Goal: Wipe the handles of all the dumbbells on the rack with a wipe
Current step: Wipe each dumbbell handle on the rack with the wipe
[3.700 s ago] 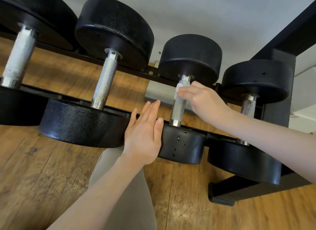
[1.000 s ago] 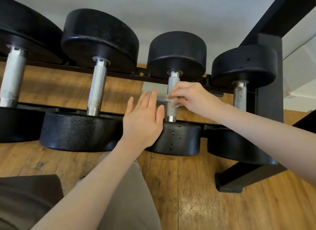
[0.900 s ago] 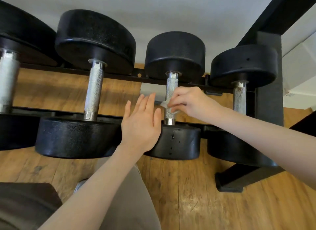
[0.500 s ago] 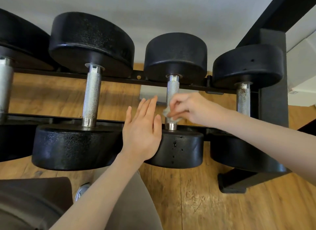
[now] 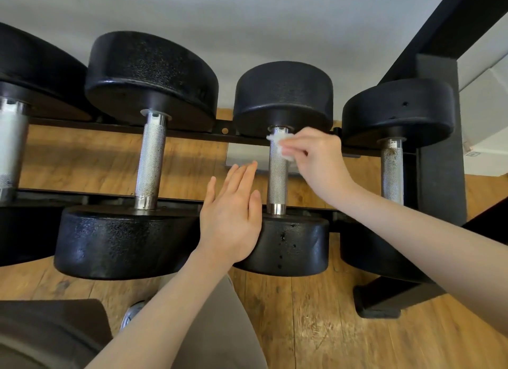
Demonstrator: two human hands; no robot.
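The person is partway through wiping one handle. The right hand (image 5: 316, 160) pinches a small crumpled white wipe (image 5: 280, 146) between thumb and fingertips and presses it against the far end of the third handle (image 5: 277, 176), just under the far head of that dumbbell, at about one o'clock from the centre of the view. The knurled metal below the wipe, down to the near collar, is bare.

The left hand (image 5: 233, 212) is flat with fingers straight and together, holding nothing; it lies over the near head of the third dumbbell (image 5: 297, 245) and the gap beside it, at about six o'clock from the wipe. Whether it presses on the head or only hovers cannot be told.

Four dumbbells show on the rack (image 5: 192, 133). The leftmost handle (image 5: 11, 149) sits at nine o'clock, the second handle (image 5: 151, 160) between it and the left hand, and the rightmost handle (image 5: 391, 171) at three o'clock, speckled with dark spots.

By judgement, the step in hand is the stroke along the third handle. The next move calls for drawing the wipe toward the near collar while keeping it wrapped against the knurling, perhaps rolling it around to reach the underside. After that the rightmost handle looks the likely one to take, though which handles are already clean cannot be read here.
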